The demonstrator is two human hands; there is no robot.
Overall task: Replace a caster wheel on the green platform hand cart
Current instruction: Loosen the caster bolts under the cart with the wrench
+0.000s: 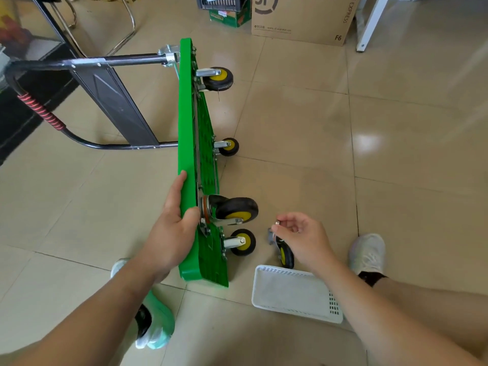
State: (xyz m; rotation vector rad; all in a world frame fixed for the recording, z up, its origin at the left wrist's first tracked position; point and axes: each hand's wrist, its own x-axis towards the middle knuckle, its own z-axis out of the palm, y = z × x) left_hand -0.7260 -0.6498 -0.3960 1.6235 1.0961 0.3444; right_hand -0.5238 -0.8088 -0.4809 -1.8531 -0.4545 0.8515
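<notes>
Left hand point(175, 228) clamps the green plastic cart deck point(188, 143), tipped on edge; right hand point(301, 237), pinching 1 small silvery nut point(277, 222), hovers right of the near black-and-yellow caster point(235, 210).

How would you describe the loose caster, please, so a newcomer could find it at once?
Find the green cart standing on its edge, then the white basket on the floor beside it. The loose caster lies just beyond the basket, under the right hand; unlike the others, it is not mounted.
</notes>
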